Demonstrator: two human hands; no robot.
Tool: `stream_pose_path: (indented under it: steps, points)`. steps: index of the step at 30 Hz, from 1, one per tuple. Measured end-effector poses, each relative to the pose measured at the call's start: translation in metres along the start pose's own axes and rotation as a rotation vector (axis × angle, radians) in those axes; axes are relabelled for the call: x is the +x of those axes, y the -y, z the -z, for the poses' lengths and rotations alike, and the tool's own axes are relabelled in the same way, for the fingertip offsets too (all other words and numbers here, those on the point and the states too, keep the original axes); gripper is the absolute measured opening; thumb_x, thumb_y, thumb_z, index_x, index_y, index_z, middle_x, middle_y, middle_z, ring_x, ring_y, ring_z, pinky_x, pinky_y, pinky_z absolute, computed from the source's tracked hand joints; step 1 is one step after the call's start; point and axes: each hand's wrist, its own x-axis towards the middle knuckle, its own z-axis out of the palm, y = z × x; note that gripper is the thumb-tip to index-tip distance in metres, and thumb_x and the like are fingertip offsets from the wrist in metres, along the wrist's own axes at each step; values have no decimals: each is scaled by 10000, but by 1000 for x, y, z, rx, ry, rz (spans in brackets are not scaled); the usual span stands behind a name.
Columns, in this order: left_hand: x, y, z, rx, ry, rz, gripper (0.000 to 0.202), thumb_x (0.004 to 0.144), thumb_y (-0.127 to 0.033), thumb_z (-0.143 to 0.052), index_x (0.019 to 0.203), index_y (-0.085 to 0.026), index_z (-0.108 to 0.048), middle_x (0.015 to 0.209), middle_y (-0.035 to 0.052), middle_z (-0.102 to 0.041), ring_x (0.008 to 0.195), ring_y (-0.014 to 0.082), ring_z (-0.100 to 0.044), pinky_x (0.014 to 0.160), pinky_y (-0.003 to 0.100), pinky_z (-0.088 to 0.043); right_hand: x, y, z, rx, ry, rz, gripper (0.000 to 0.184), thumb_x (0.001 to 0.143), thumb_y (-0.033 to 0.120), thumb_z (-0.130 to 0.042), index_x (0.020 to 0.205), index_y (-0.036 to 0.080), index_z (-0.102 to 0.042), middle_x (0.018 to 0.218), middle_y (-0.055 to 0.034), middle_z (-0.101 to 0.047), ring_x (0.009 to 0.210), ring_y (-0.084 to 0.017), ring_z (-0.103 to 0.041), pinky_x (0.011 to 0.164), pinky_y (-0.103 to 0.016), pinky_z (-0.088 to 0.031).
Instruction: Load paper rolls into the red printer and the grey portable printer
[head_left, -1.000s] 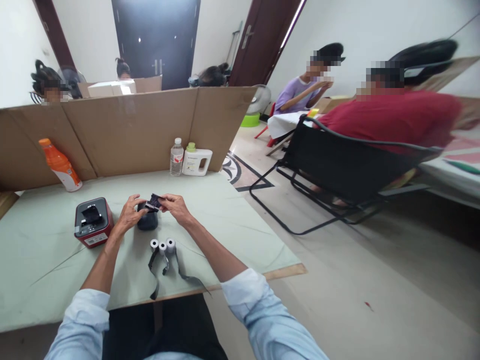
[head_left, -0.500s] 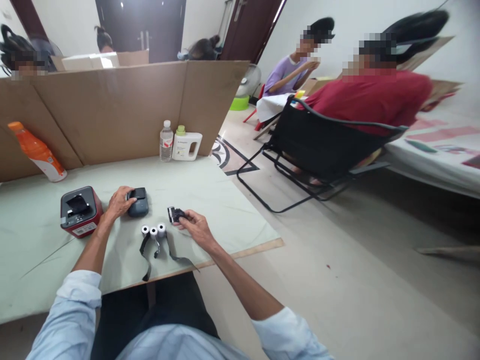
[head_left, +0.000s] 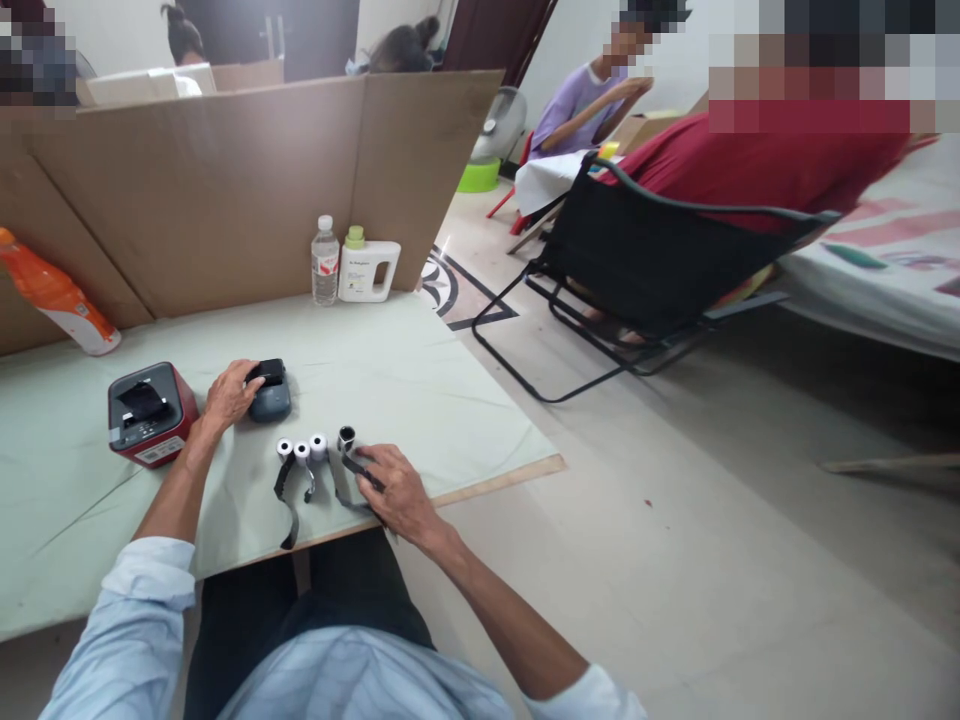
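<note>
My left hand (head_left: 231, 392) grips the left side of a small dark-blue device (head_left: 271, 402) with a black top, which looks like a portable printer and lies on the table. My right hand (head_left: 397, 490), fingers closed, holds the dark tail strip of a small roll (head_left: 346, 438) that stands upright on the table. To its left are three white-sided rolls, among them a middle roll (head_left: 301, 452), standing in a row with dark strips (head_left: 286, 505) trailing toward the table's front edge. The tips of my right fingers are partly hidden.
A red and black box-shaped machine (head_left: 151, 415) stands to the left. Along the cardboard partition (head_left: 247, 190) stand an orange bottle (head_left: 60, 295), a clear water bottle (head_left: 325, 262) and a white jug (head_left: 367, 268). A black folding chair (head_left: 660, 270) holds a seated person in red.
My right hand has set the dark roll upright beside the others and moved down onto its strip. My left hand stays on the device. The whole view has tilted downward.
</note>
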Motion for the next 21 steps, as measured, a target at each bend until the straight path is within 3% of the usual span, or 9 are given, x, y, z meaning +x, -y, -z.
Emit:
stream_pose_path:
  steps: [4,7,9,11,14,21]
  points:
    - [-16,-12,8,31,-1,16,406,890,-318,-638,1277,-205,-677,1445,143,-571,1324,329,-558,1157,479,-441,-5,2,7,-37,29,15,125,889,180,-649,869,223,-765,1198,-134,-738,1147,-299,-642,983,-502,-551]
    - [-36,-34,19,42,-41,-19,399,867,-300,-646,1255,-218,-694,1431,123,-567,1261,315,-590,1118,466,-480,-8,3,14,-20,43,2,93,896,237,-685,922,230,-774,1178,-129,-746,1108,-296,-668,961,-491,-564]
    - [-50,-54,26,-1,43,-78,356,871,-291,-623,1209,-240,-719,1345,97,-630,1217,294,-615,1093,449,-502,-9,4,17,-4,35,-5,133,895,270,-705,1001,235,-778,1165,-127,-750,1091,-295,-682,949,-484,-572]
    - [-62,-72,29,-66,207,-139,350,839,-294,-651,1176,-259,-738,1266,76,-689,1188,295,-634,1079,444,-513,-9,7,20,12,20,-8,188,894,295,-720,1066,242,-772,1147,-125,-753,1073,-294,-691,941,-480,-578]
    - [-74,-90,26,-99,336,-185,402,777,-272,-695,1175,-258,-744,1211,70,-723,1171,311,-640,1056,436,-518,-5,15,23,52,-11,-2,208,907,313,-717,1099,243,-758,1110,-122,-753,1046,-289,-698,930,-470,-580]
    - [-82,-103,5,-44,373,-183,299,742,-158,-657,987,-284,-773,1044,74,-752,1078,320,-642,943,416,-531,13,29,30,188,-78,-6,186,955,315,-653,1109,248,-734,1064,-111,-735,1027,-266,-694,932,-444,-577]
